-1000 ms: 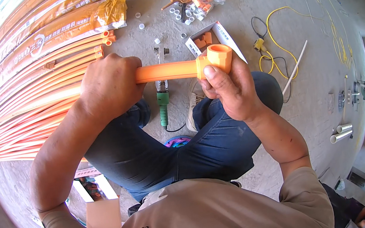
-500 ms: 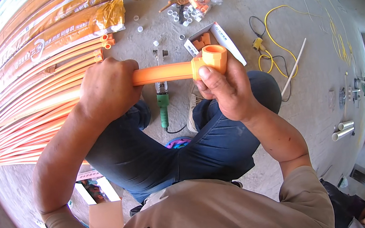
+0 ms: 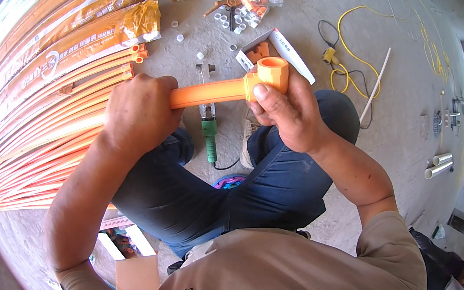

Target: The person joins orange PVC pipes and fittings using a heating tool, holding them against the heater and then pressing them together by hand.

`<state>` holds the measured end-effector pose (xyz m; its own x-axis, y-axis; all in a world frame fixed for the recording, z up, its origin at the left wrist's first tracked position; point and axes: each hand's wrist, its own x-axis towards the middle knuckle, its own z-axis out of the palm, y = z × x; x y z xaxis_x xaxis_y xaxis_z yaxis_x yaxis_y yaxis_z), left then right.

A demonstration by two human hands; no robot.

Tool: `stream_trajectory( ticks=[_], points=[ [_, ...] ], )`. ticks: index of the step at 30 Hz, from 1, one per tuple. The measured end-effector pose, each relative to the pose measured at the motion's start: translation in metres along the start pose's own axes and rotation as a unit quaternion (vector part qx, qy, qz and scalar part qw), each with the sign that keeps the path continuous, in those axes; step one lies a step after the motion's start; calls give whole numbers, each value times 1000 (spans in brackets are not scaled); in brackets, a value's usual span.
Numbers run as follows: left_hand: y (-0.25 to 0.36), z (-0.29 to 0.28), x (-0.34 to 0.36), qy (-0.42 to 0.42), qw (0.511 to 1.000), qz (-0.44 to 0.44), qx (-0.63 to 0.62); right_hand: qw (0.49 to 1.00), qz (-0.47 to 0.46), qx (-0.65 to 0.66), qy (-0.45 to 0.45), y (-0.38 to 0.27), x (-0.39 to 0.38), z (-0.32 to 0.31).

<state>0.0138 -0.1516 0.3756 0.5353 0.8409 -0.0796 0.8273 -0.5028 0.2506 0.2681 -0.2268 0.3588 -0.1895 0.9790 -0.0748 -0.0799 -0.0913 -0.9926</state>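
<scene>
An orange plastic pipe (image 3: 209,94) is held level above my knees, my left hand (image 3: 140,108) wrapped round it. On its right end sits an orange elbow fitting (image 3: 273,75), its open mouth facing up. The fingers and thumb of my right hand (image 3: 290,112) are closed on the elbow, the thumb pressed against its near side. Beneath the pipe, on the floor, lies a pipe welding iron (image 3: 209,133) with a green handle and a cord. Whether the pipe is fully seated inside the fitting is hidden.
Many orange pipes (image 3: 38,148) lie at the left beside brown wrapped bundles (image 3: 88,43). Ahead stand an open white box (image 3: 293,57) of orange fittings and a plastic bag (image 3: 254,3) of fittings. A yellow cable (image 3: 365,9) and white rod (image 3: 377,82) lie right; a cardboard box (image 3: 137,275) sits near left.
Both hands keep their grip on the pipe and elbow, with hardly any movement. The whole view has shifted very slightly.
</scene>
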Motion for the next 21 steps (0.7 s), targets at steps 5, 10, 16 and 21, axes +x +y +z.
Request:
stream_trajectory(
  ticks=[5, 10, 16, 21],
  points=[
    [0, 1, -1, 7, 1000, 1, 4, 1000, -7, -7, -2, 0, 0, 1],
    [2, 0, 0, 10, 1000, 3, 5, 999, -28, -20, 15, 3, 1, 1],
    [1, 2, 0, 14, 1000, 4, 1, 1000, -23, -1, 19, 3, 0, -1],
    [-2, 3, -2, 26, 1000, 3, 3, 1000, -22, -2, 18, 2, 1, 2]
  ],
)
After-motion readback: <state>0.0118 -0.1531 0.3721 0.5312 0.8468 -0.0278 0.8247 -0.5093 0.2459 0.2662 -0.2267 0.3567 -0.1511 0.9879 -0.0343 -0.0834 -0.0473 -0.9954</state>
